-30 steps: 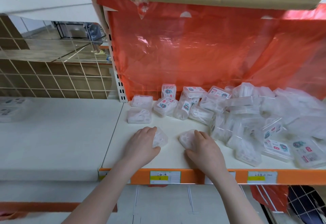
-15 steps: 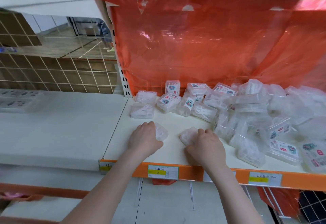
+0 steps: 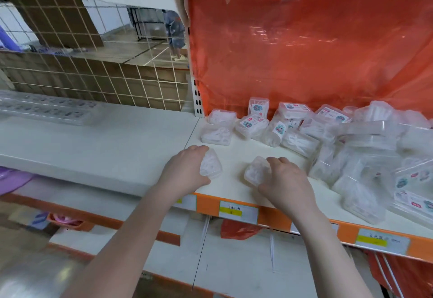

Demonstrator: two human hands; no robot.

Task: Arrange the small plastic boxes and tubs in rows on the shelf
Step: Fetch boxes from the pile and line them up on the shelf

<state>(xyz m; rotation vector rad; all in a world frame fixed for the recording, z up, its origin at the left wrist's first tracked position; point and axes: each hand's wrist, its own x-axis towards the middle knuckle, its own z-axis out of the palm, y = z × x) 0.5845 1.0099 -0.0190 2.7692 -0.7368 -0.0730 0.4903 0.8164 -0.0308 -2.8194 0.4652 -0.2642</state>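
We note the left hand (image 3: 185, 168) curled around one clear box (image 3: 210, 165) and the right hand (image 3: 284, 179) curled around another (image 3: 256, 171), both resting on the white shelf (image 3: 236, 150) near its front edge. A loose heap of boxes (image 3: 365, 147) lies right.

No text was legible: handwriting on the shelf-edge price tags (image 3: 238, 211) and print on the box stickers (image 3: 251, 120) were too blurred.

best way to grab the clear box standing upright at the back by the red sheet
Pinch the upright box by its two narrow side walls, coming from above and in front. It stands on edge with its labelled face forward; the red plastic sheet blocks the back, and a tilted labelled box leans just before it.
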